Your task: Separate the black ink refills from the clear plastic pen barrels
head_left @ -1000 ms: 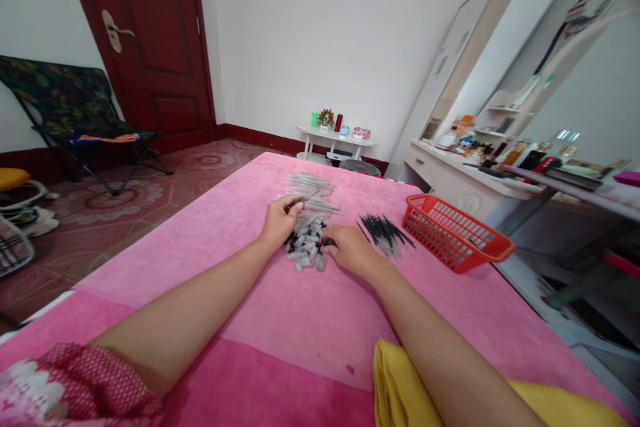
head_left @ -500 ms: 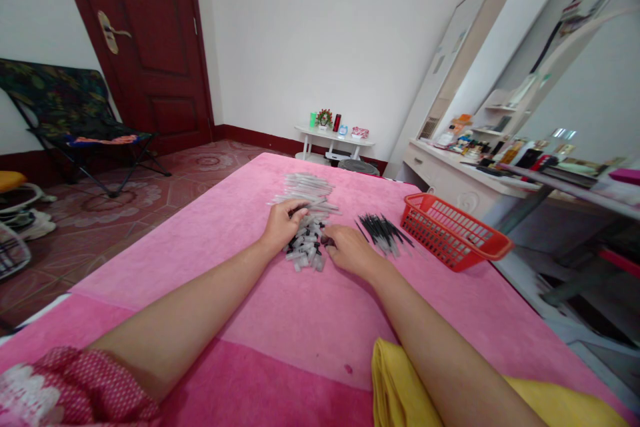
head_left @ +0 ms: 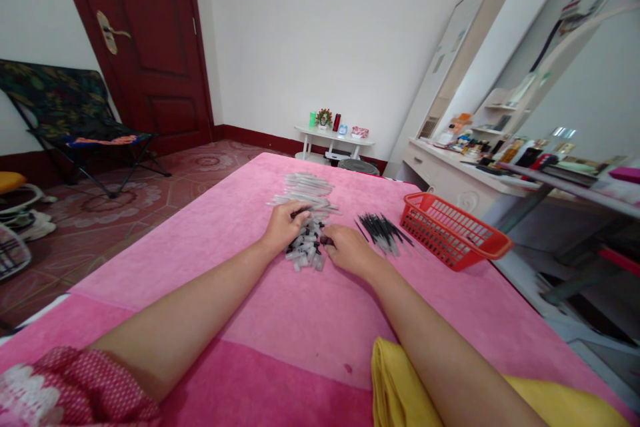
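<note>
My left hand (head_left: 283,225) rests on the pink blanket (head_left: 200,240) with its fingers curled around a thin clear tube at the edge of a heap of small clear and black caps (head_left: 306,250). My right hand (head_left: 349,248) lies just right of that heap, fingers pinched on a small dark piece. Behind both hands lies a pile of clear tubes (head_left: 306,188). A bundle of thin black refills (head_left: 381,229) lies to the right of my right hand.
A red plastic basket (head_left: 453,232) sits at the blanket's right edge. A dressing table (head_left: 465,173) with bottles stands beyond it. A folding chair (head_left: 70,117), a dark red door (head_left: 145,40) and a small white side table (head_left: 334,137) are farther off. A yellow cushion (head_left: 400,380) lies near my right forearm.
My left hand has drawn a tube back from the pile toward the caps heap. My right hand has shifted slightly toward the heap. The view dipped a little.
</note>
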{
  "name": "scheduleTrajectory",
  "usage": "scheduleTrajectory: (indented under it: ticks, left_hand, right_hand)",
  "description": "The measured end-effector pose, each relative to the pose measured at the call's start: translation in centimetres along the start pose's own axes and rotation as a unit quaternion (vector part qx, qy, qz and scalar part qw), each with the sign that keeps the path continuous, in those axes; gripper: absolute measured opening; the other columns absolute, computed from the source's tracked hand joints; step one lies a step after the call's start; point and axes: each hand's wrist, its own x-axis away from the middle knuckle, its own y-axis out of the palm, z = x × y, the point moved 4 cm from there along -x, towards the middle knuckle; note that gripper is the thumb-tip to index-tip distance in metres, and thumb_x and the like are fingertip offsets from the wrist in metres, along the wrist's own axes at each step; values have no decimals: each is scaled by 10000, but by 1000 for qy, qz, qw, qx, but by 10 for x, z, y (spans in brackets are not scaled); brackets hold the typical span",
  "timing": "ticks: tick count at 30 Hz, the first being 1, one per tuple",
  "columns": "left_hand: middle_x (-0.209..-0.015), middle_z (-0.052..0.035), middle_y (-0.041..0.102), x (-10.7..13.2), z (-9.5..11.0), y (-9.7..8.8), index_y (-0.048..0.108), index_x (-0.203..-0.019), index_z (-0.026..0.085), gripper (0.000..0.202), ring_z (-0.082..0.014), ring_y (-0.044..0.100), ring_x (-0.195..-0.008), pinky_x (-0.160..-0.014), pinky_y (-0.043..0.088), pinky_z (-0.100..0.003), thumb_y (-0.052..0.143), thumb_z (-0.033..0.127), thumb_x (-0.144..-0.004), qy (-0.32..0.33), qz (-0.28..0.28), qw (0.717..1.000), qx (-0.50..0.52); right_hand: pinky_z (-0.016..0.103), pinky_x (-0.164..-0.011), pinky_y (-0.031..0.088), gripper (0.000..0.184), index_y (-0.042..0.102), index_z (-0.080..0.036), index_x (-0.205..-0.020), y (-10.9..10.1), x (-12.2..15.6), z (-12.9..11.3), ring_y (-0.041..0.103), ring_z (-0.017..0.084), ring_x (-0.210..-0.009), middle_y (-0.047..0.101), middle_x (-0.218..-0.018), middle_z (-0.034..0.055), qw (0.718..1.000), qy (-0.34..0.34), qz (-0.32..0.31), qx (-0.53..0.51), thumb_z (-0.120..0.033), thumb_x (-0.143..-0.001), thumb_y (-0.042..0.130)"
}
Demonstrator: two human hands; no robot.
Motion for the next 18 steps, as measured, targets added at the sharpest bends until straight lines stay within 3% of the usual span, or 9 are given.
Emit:
scheduleTrajectory:
  ticks: [18]
  left_hand:
    - [-935, -51, 710, 2, 9, 4, 697, -964, 167, 234, -183, 642, -874, -821, 494, -313, 549, 158, -783, 33, -52, 998, -23]
  right_hand:
    - [238, -713, 368, 221, 635, -174, -918, 3, 0, 1, 586, 181, -848, 650, -939, 75, 1000, 6, 4, 0, -124, -769, 480]
